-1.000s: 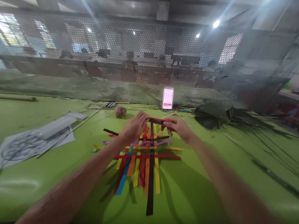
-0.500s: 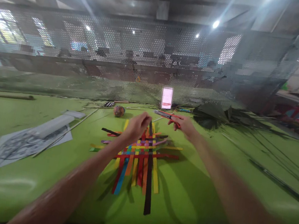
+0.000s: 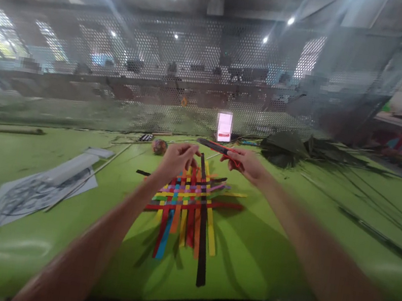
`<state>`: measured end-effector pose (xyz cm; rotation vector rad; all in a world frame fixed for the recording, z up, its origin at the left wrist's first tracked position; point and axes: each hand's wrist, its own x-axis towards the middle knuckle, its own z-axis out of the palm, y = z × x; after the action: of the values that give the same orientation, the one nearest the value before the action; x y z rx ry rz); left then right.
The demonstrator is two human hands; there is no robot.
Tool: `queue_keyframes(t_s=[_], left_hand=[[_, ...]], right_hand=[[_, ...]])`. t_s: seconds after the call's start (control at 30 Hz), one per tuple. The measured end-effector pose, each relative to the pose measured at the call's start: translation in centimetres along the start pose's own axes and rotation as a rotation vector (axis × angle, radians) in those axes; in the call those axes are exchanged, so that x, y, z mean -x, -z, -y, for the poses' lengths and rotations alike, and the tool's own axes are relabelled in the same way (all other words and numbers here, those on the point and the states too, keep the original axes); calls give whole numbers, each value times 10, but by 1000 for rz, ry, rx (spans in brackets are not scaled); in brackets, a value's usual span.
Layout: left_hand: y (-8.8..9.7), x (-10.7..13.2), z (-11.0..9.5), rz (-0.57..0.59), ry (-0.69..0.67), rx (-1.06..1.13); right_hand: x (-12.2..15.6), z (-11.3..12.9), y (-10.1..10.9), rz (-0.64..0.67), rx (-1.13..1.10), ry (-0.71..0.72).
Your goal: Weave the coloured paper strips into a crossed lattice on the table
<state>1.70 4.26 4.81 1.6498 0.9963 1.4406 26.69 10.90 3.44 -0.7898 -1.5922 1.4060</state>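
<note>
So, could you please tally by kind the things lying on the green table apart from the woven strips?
Printed paper sheets: 1
Small balls: 1
Phones standing upright: 1
Piles of dark leaves: 1
Red-handled cutters, held in the right hand: 1
Total: 5

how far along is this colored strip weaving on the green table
Done: several crosswise strips already interlace the upright ones in the woven mat. In hand: the right hand holds a red-and-black cutter; the left hand pinches at the mat's far edge. Left: the long near strip ends remain unwoven.
</note>
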Motion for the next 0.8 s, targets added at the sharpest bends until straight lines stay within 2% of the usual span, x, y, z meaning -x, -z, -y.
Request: queue_keyframes(t_s=[0.1,0.17,0.27,0.33,0.47,0.8], left_hand=[[13,-11,20,-90,59,-16],[14,-10,25,-82,121,54],[11,-7,25,-95,148,233],[13,-8,23,-159,128,322],[18,-13,21,-255,114,348],[15,-10,21,-234,139,303]], right_hand=[[2,6,-8,52,-44,50],[3,8,-12,58,-70,76],[3,10,-14,70,-76,89],[4,9,-15,77,-67,78],[4,7,-15,69,-70,46],[2,0,-11,74,-123,12]])
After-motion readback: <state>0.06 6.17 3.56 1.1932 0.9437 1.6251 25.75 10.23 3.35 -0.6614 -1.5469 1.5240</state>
